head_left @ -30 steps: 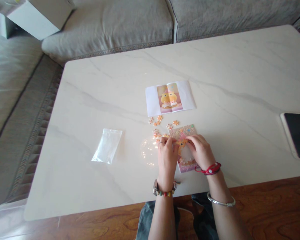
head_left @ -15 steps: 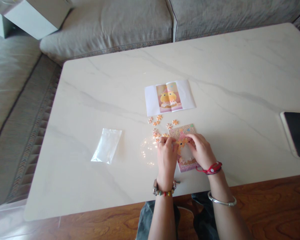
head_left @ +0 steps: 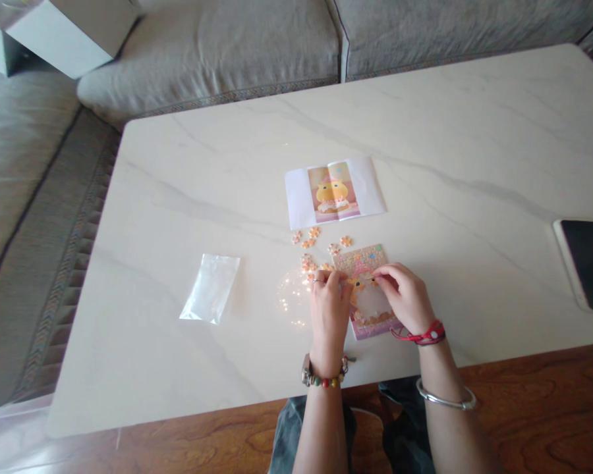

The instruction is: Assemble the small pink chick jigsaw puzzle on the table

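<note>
Close to table's [head_left: 439, 125] front edge, half-built puzzle [head_left: 363, 258] lies flat. Left hand [head_left: 330, 315], fingers curled, presses its left side; right hand [head_left: 406, 299] pinches its middle with 2 fingertips. Loose pieces [head_left: 308, 241] just beyond.

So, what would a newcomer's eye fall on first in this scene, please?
The left hand and right hand meet on a small unfinished jigsaw puzzle near the front edge of the table. Just beyond lie loose pieces and a printed picture of a yellow figure; a clear bag lies to the left, a phone at the right edge.
</note>
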`<state>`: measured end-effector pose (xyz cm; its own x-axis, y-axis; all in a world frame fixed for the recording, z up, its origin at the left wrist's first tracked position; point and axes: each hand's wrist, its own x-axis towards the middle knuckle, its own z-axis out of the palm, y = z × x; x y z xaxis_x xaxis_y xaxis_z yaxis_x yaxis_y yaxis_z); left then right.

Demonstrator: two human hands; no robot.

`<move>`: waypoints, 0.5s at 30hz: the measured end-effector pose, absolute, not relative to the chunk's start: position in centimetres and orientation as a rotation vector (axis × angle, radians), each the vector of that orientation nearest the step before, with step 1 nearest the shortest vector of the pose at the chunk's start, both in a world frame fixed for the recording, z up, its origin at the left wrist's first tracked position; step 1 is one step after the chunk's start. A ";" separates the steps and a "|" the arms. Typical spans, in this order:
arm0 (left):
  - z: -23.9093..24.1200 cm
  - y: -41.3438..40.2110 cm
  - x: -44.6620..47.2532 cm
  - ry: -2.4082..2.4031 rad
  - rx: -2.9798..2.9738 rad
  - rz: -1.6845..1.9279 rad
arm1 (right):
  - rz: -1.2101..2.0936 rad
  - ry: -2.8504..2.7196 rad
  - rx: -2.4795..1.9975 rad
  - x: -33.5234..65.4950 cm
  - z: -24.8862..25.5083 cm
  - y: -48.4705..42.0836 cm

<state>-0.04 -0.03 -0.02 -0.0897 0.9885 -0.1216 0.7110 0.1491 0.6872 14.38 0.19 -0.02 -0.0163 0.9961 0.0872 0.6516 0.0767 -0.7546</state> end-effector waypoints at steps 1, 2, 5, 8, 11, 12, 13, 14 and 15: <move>-0.1 -0.1 0.0 1.863 1.619 0.637 | 0.712 -1.713 -1.656 14.4 0.0 0.2; -0.1 -0.1 -0.1 1.862 1.620 0.641 | 0.714 -1.693 -1.676 14.4 0.0 0.1; -0.2 -0.1 -0.1 1.860 1.626 0.642 | 0.689 -1.675 -1.738 14.5 -0.1 0.1; -0.2 -0.1 -0.1 1.863 1.619 0.634 | 0.640 -1.685 -1.744 14.6 -0.1 0.1; -0.2 -0.1 0.0 1.862 1.601 0.630 | 0.643 -1.647 -1.728 14.6 -0.2 0.2; -0.1 -0.1 0.0 1.861 1.599 0.629 | 0.656 -1.618 -1.731 14.6 -0.2 0.2; -0.1 -0.1 0.0 1.861 1.598 0.630 | 0.667 -1.592 -1.732 14.6 -0.3 0.2; -0.1 -0.1 0.0 1.860 1.600 0.629 | 0.671 -1.578 -1.730 14.6 -0.3 0.2; -0.1 0.0 0.0 1.860 1.602 0.626 | 0.664 -1.578 -1.725 14.6 -0.3 0.2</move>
<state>-0.03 -0.04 -0.09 -0.0925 0.9865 -0.1349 0.7039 0.1606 0.6919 14.59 0.23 -0.28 0.1276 0.9884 0.0827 0.6320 -0.0168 -0.7748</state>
